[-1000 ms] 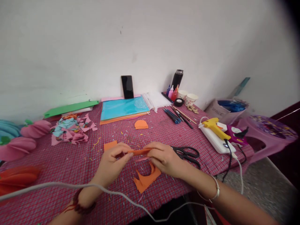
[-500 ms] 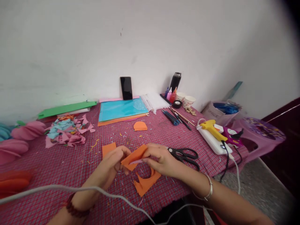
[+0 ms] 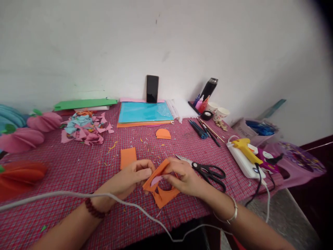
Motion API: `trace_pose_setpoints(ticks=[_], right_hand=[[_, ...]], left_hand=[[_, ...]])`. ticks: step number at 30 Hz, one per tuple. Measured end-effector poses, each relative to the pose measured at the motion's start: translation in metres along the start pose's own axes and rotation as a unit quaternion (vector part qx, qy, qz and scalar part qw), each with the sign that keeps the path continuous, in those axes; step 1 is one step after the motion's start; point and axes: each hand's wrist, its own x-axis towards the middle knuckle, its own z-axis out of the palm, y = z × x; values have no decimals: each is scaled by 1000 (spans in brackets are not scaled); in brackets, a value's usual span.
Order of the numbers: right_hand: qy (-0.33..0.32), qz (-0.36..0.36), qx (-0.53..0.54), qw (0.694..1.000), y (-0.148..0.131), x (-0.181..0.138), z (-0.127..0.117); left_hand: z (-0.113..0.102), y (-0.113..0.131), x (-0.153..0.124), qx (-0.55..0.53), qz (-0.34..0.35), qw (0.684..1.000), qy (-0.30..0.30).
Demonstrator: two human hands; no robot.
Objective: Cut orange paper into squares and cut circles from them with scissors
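Note:
My left hand (image 3: pixel 130 178) and my right hand (image 3: pixel 182 177) meet over the checked red cloth (image 3: pixel 78 166), both pinching a folded orange paper piece (image 3: pixel 155 172) with a pale shape showing inside the fold. Under it lies an orange paper offcut (image 3: pixel 163 196) with a curved cut. A small orange rectangle (image 3: pixel 128 157) lies just beyond my left hand. Black scissors (image 3: pixel 208 171) rest right of my right hand. An orange half-round stack (image 3: pixel 163 134) sits farther back.
Blue and orange sheets (image 3: pixel 144 113) and a phone (image 3: pixel 152 89) stand by the wall. Paper scraps (image 3: pixel 84 127) and paper fruit shapes (image 3: pixel 23 135) lie left. Pens (image 3: pixel 201 128), cups, bottles and a yellow glue gun (image 3: pixel 246 150) lie right. A white cable (image 3: pixel 104 199) crosses my forearms.
The orange piece went from flat and edge-on to opened at a tilt between my fingers. The view shifted, so everything sits a little more to the right.

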Motion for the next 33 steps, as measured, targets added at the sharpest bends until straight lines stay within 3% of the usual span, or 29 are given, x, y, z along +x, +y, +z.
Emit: trace_pose_setpoints(ticks=[8,22,29,33], right_hand=[[-1,-2,-15,1000,-1,-1,0],[12,17,51,998,-1,-4,-2],[22,24,70,997,2,-6,-2],[25,20,68,997,3,-7,-2]], left_hand=[[3,4,-1,29,19,998,-56],[-9,-5,-1,11,27,999,16],[-8,-5,-4,-21,25,998,-51],[-8,-4,-4,-36,13,999,-35]])
